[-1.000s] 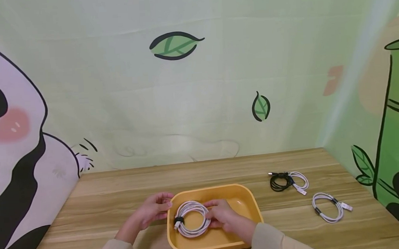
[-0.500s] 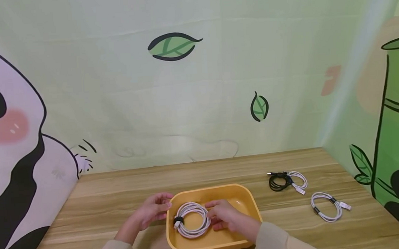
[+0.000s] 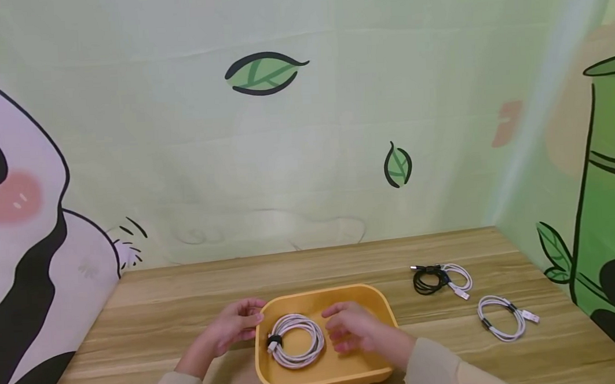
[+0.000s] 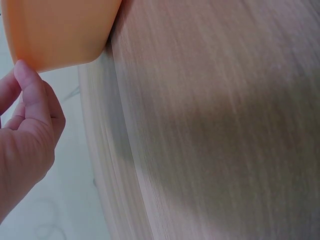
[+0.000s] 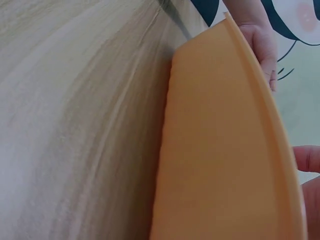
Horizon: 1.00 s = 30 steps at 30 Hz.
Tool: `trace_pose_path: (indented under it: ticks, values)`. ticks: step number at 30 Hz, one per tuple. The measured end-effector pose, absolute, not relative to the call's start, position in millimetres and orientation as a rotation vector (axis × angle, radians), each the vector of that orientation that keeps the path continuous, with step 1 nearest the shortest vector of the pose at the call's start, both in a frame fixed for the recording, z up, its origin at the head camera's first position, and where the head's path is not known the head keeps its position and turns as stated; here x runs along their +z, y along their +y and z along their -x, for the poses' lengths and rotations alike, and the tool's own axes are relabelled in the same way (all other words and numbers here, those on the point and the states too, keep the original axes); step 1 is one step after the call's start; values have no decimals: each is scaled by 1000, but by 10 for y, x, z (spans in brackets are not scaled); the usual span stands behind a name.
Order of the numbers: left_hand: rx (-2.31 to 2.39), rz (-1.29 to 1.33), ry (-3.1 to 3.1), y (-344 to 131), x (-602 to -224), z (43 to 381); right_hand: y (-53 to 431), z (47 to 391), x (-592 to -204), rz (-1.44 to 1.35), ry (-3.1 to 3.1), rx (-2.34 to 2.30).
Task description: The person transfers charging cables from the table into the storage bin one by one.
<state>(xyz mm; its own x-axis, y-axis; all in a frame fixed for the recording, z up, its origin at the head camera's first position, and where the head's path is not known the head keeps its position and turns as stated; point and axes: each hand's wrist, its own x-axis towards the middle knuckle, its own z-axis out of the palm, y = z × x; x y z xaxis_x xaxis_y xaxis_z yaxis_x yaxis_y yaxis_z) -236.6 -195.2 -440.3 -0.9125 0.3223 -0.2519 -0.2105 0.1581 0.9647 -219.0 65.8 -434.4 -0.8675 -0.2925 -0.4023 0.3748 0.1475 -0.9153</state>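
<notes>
Your left hand [image 3: 233, 326], fingers relaxed, touches a yellow rectangular plastic tray [image 3: 318, 297] near its corner, probably to steady it. In the tray's left end lies a round white cable coil [image 3: 316, 349], bundled by a black strap [image 3: 275, 340]; beside it, your right hand [image 3: 357, 328] has fingers apart, empty.

a pale green, faintly creased backdrop [image 3: 295, 158] rises behind the desk [image 3: 187, 288], whose wood-grain top runs in light and darker streaks. printed on the backdrop are a wide leaf [image 3: 262, 74], a smaller upright leaf [image 3: 398, 165] lower right, a panda [image 3: 28, 137] at left and a green bamboo stalk [image 3: 613, 211] at right. a pale streak [image 3: 553, 92] slants down near the right corner.
</notes>
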Motion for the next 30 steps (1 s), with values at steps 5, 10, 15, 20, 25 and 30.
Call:
trace_pose_path:
  ticks: [5, 10, 15, 20, 25, 30]
  values:
    - [1813, -130, 2026, -1952, -4398, 2351, 703, 2219, -4302, -31, 1925, -1768]
    - [1812, -124, 2033, -1946, -4404, 2352, 752, 2244, -4226, -1, 1911, -1766]
    - [1811, -124, 2033, -1946, -4414, 2358, 816, 2279, -4132, 8, 1907, -1766]
    - [1812, -128, 2026, -1948, -4413, 2359, 886, 2331, -4056, -7, 1911, -1788]
    - [1812, -126, 2019, -1951, -4408, 2360, 978, 2380, -4007, -3, 1905, -1812]
    - [1810, -128, 2023, -1950, -4396, 2353, 1073, 2415, -3933, 2, 1913, -1819]
